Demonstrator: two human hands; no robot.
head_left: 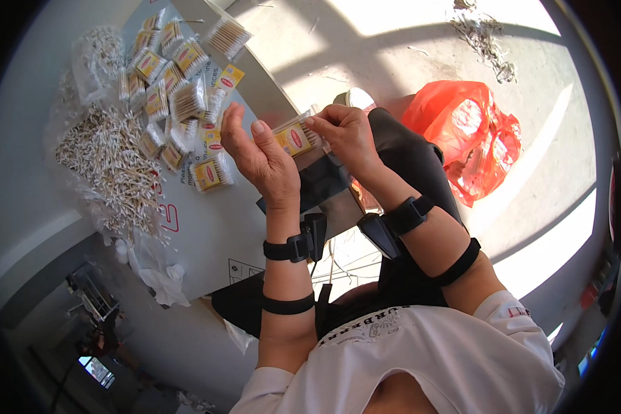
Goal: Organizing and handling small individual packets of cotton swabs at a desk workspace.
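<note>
Well, the floor [393,65] stretches beyond the pale surface [210,221], which carries the goods on my left, likely for easy reach. The red plastic bag [462,141] sits apart, near my right knee. Loose cotton swabs [114,165] lie heaped at the surface's far left, beside a cluster of filled packets [186,102], perhaps so the two don't mix. My left hand [274,171] is raised, fingers loosely parted, gripping nothing I can make out. My right hand [354,141] pinches the clear end of one swab packet [295,139] between thumb and forefinger, probably to keep it steady; the packet hangs between my hands.
</note>
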